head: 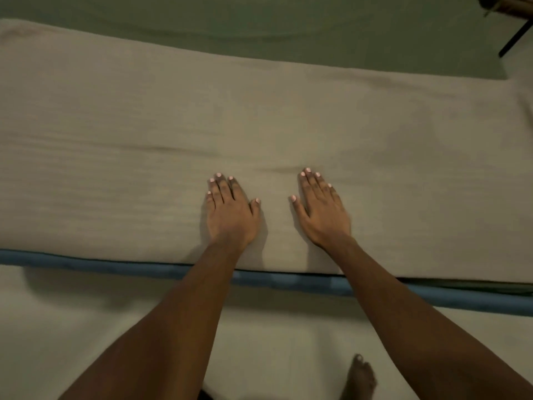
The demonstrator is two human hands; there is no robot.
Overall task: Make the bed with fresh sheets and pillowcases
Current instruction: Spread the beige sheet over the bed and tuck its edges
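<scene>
A beige sheet (pixel 121 140) covers the narrow mattress, which runs across the view from left to right. Shallow creases lie in the sheet just beyond my fingertips. My left hand (pixel 230 210) lies flat on the sheet with straight fingers, near the bed's front edge. My right hand (pixel 321 210) lies flat beside it, about a hand's width to the right, palm down too. A blue band (pixel 115 264) of the mattress edge shows below the sheet along the near side.
A green wall (pixel 259 27) rises behind the far side of the bed. A dark piece of furniture with a thin black leg (pixel 513 36) stands at the top right. The pale floor (pixel 72 313) lies in front of the bed, with a bare foot (pixel 359 376) on it.
</scene>
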